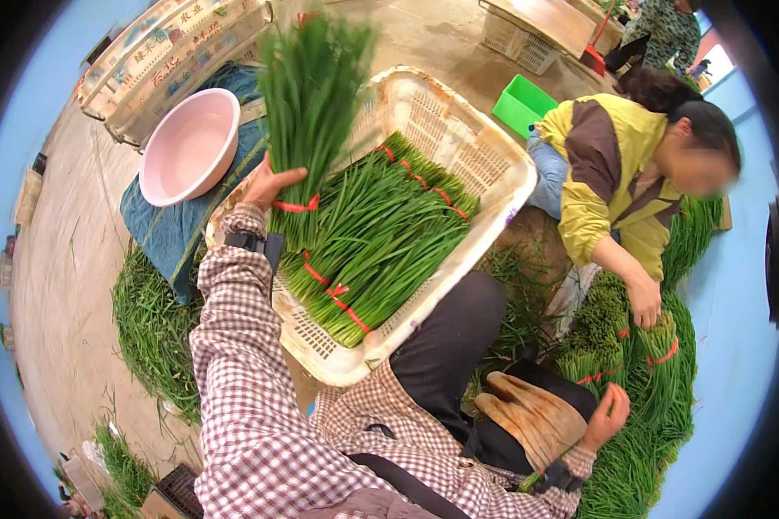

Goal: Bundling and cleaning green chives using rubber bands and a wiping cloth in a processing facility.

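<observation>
The floor (86,233) was busy: a pink basin (189,147) sat off the white crate's (463,130) left edge, a green tub (524,105) and a co-worker (610,156) beyond its far right corner, a dark-trousered knee (459,316) crowding its right edge. The left hand (277,183) gripped a red-banded green bundle (313,95) at that left edge; the right hand (608,418), fingers loosely bent, hung beside heaped greens (645,432).

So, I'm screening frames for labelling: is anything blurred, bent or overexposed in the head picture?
Head view: the green bundle in the left hand is motion-blurred, while the tied bundles in the white basket look sharper; head view: fisheye bending toward the rim, black corners; head view: a small bright patch upper right looks washed out.
</observation>
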Demonstrator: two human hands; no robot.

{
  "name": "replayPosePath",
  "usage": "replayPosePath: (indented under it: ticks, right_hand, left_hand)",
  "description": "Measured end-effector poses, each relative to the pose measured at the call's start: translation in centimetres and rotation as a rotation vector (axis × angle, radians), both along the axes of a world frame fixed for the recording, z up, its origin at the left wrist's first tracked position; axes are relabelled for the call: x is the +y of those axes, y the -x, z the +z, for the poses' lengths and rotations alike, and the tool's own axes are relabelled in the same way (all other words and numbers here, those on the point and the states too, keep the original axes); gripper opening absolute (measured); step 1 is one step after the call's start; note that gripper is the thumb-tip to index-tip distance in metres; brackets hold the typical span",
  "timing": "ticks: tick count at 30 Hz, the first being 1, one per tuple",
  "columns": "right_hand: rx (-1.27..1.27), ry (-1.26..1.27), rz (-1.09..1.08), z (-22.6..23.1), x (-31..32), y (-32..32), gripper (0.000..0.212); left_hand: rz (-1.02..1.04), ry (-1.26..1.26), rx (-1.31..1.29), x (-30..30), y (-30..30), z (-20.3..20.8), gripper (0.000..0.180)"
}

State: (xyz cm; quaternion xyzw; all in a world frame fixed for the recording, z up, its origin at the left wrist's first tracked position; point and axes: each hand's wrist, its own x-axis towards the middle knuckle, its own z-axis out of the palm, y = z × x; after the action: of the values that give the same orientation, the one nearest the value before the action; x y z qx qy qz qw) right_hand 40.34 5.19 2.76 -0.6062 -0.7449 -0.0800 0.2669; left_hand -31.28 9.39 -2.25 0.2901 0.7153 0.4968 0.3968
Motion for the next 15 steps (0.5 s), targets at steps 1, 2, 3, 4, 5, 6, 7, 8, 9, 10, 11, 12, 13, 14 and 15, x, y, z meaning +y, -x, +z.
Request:
replayPosePath:
  ticks: [1, 2, 3, 4, 5, 6, 7, 8, 9, 10, 11, 12, 13, 14, 15]
  right_hand:
    - [-0.032, 0.045, -0.083, -0.2, -0.8, -1.7, 0.013]
    - [-0.070, 0.052, -0.131, -0.1, -1.4, -3.0, 0.015]
    - [-0.036, 0.076, -0.145, -0.1, -1.9, -4.1, 0.016]
    - [-0.053, 0.088, -0.199, 0.3, -2.8, -5.5, 0.017]
    - [-0.060, 0.100, -0.244, 0.6, -3.3, -6.4, 0.017]
    - [-0.057, 0.109, -0.238, 0.3, -3.4, -6.9, 0.017]
    - [-0.067, 0.128, -0.285, 0.3, -3.7, -7.3, 0.017]
    - [-0.097, 0.143, -0.349, 0.9, -4.3, -7.6, 0.017]
    - [-0.113, 0.148, -0.361, 1.2, -4.6, -7.6, 0.017]
    - [-0.118, 0.157, -0.369, 1.0, -4.6, -7.3, 0.017]
    - [-0.121, 0.166, -0.377, 0.7, -4.6, -7.0, 0.017]
    - [-0.142, 0.161, -0.361, 0.7, -4.7, -6.5, 0.016]
    - [-0.148, 0.161, -0.374, 0.8, -4.5, -6.3, 0.016]
    - [-0.173, 0.151, -0.379, 1.5, -4.9, -6.2, 0.016]
    - [-0.167, 0.147, -0.357, 1.5, -4.5, -6.0, 0.016]
  left_hand:
    - [-0.041, -0.016, 0.012, 0.1, 2.7, -4.0, 0.110]
    - [-0.077, 0.030, 0.126, -0.1, 4.2, -8.4, 0.112]
    - [-0.110, 0.077, 0.238, -0.5, 5.2, -11.3, 0.114]
    - [-0.187, 0.066, 0.042, -0.3, 3.3, -11.2, 0.114]
    - [-0.240, 0.156, 0.143, -0.8, 3.3, -13.2, 0.111]
    - [-0.304, 0.232, 0.318, -2.1, 4.9, -18.2, 0.109]
    - [-0.377, 0.307, 0.485, -3.1, 6.0, -22.8, 0.107]
    - [-0.436, 0.350, 0.419, -2.9, 4.9, -24.4, 0.105]
    - [-0.486, 0.394, 0.360, -3.2, 3.9, -25.3, 0.104]
    - [-0.435, 0.346, 0.436, -3.9, 4.1, -26.6, 0.101]
    - [-0.440, 0.347, 0.434, -4.3, 5.2, -27.5, 0.101]
    - [-0.448, 0.349, 0.363, -4.5, 5.6, -27.8, 0.101]
    - [-0.459, 0.347, 0.295, -4.1, 5.6, -27.6, 0.101]
    - [-0.523, 0.501, 0.184, -1.9, 3.4, -24.3, 0.104]
    - [-0.528, 0.500, 0.190, -2.6, 3.6, -24.5, 0.104]
